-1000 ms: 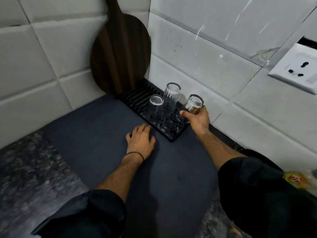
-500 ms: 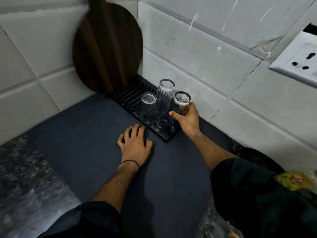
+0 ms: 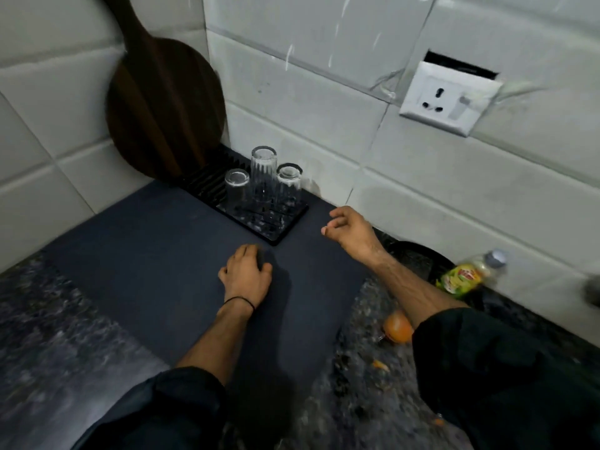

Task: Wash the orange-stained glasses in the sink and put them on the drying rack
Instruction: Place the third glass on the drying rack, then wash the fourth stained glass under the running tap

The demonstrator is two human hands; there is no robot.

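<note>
Three glasses (image 3: 263, 177) stand inverted on the drying rack (image 3: 276, 227), both hands empty.

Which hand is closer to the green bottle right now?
Right. The right hand hangs open above the mat, left of the bottle and nearer it. The left hand lies flat on the mat, farther left.

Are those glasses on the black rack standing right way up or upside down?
Upside down. All three glasses stand with their closed bases on top and mouths down on the drying rack.
</note>
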